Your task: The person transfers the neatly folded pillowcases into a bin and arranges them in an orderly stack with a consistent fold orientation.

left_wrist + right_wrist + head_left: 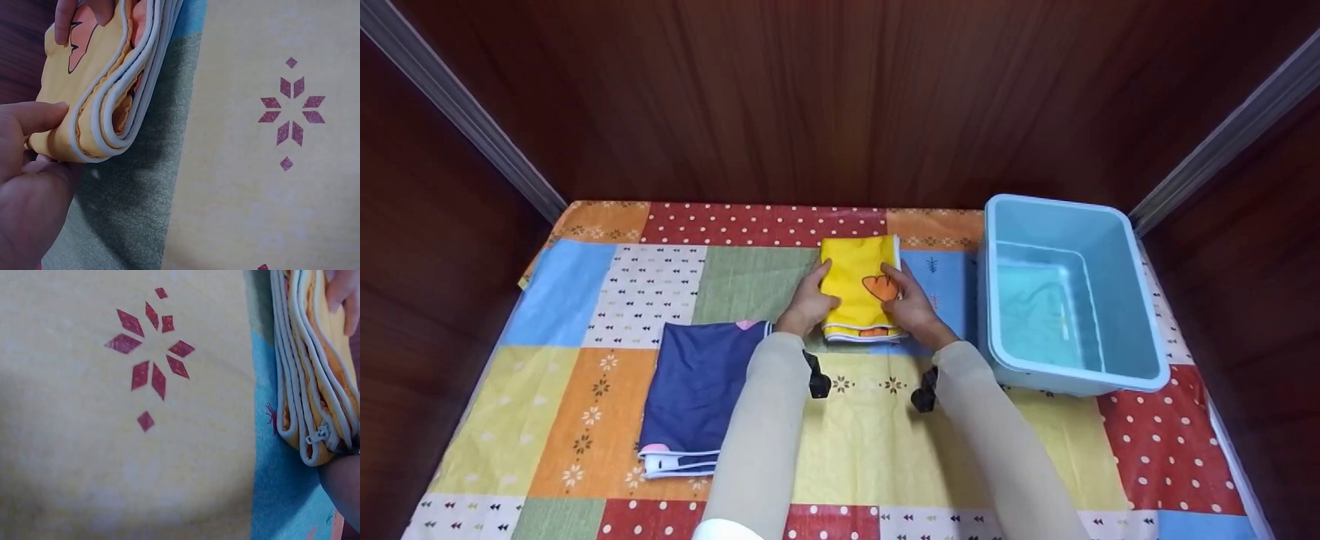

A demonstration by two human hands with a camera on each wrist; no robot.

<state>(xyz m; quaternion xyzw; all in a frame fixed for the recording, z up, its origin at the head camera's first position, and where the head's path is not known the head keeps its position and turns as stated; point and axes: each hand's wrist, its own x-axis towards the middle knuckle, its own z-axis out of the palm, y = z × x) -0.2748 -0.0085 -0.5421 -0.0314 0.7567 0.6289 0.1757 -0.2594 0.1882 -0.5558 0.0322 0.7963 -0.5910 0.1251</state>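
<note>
A folded yellow cloth cover (851, 281) with an orange heart-like print and white piping lies between my two hands. In the right wrist view a small zipper pull (318, 435) shows on its layered edge. My left hand (808, 301) grips the left side, its thumb (48, 115) on top and other fingers partly hidden under the fabric. At the opposite side, my right hand (919, 311) holds the cover's edge; the right wrist view shows only part of that hand (344, 489). Left of the cover, a folded navy cloth (697, 382) with white edging and pink spots lies partly behind my left forearm.
A light blue plastic bin (1117, 300) stands on the right, its inside facing up. Beneath everything is a patchwork-patterned tablecloth (840, 442). Dark wooden panels (810, 97) enclose the back and both sides.
</note>
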